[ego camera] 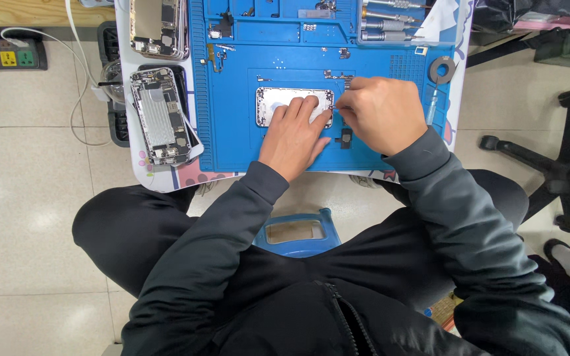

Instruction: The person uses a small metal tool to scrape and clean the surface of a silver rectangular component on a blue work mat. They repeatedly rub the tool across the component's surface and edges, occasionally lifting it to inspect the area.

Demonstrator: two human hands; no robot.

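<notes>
Head view: left hand (296, 135) lies flat on a silver phone rear housing (278, 105), fingers (301, 109) spread and pressing it down, not clenched around anything. Housing sits mid-mat on the blue silicone repair mat (232, 138), which covers most of the small bench (126, 165). Right hand (380, 112) is curled just right of the housing, fingertips pinched at the housing's right edge; looks like a thin tool or small part in the pinch, but too small to tell which. The two hands are almost touching. A small dark part (346, 137) lies on the mat between the hands, near side. Left of the mat: an opened phone (159, 117) with its internals exposed, tilted; a second gutted phone chassis (159, 26) sits further away. Far right of the mat: a clear tray with screwdrivers (390, 20), and a grey ring-shaped part (442, 68) at the mat's right edge. Green-and-red power strip (8, 56) on the floor, far left. Black office chair base (555, 158) to the right.
</notes>
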